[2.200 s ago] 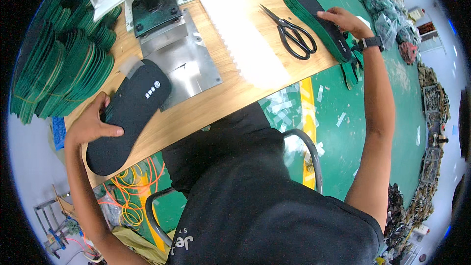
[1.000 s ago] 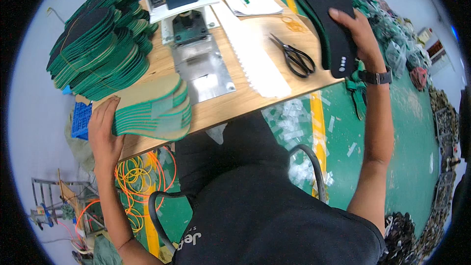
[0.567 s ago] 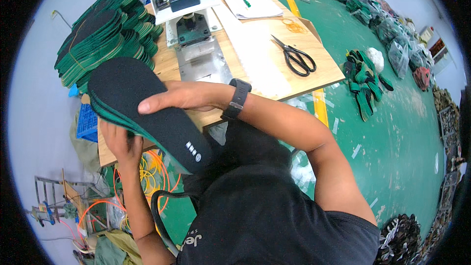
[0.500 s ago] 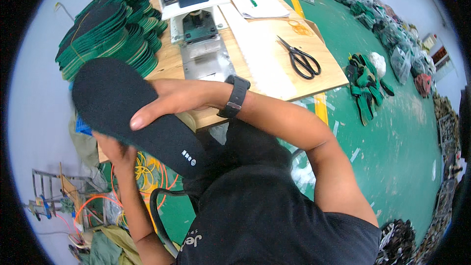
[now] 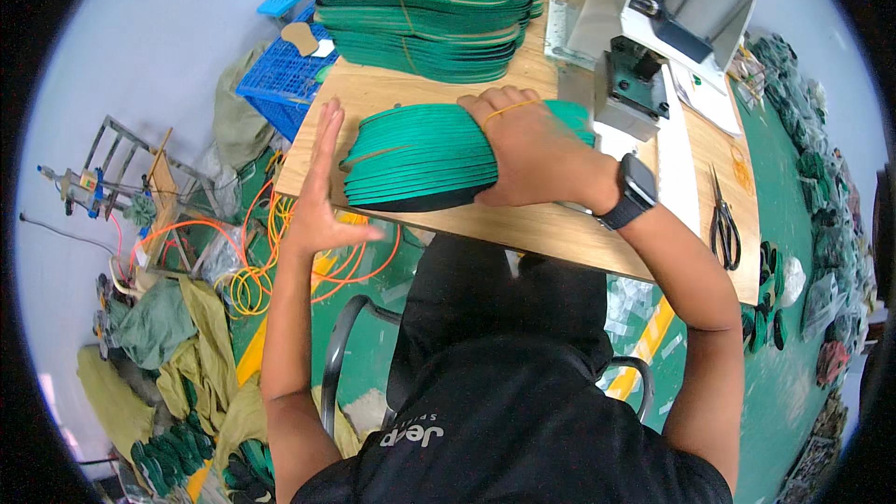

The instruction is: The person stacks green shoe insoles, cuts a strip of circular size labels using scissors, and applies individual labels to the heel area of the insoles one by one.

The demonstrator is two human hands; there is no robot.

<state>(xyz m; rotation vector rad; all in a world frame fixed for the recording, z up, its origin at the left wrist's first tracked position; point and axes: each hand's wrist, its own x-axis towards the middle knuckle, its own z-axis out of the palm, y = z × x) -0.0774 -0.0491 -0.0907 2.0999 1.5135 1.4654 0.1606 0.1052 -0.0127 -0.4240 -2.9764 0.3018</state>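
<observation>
A stack of green insoles with black undersides [image 5: 420, 157] lies near the front edge of the wooden table [image 5: 392, 93]. My right hand [image 5: 532, 151], with a watch on the wrist and a rubber band across the knuckles, rests flat on top of that stack at its right part. My left hand [image 5: 322, 191] stands open with fingers spread, palm toward the stack's left end, close to it but apart.
A tall bundle of green insoles [image 5: 425, 0] fills the table's back. A grey press machine [image 5: 653, 28] stands at the right, with scissors [image 5: 723, 224] further right. A blue crate [image 5: 280, 84], orange cables [image 5: 271, 261] and cloth heaps lie on the floor at left.
The black insole that my right hand carried over now lies on the stack. My right hand presses down on it, and my left hand has come off to the stack's end.
</observation>
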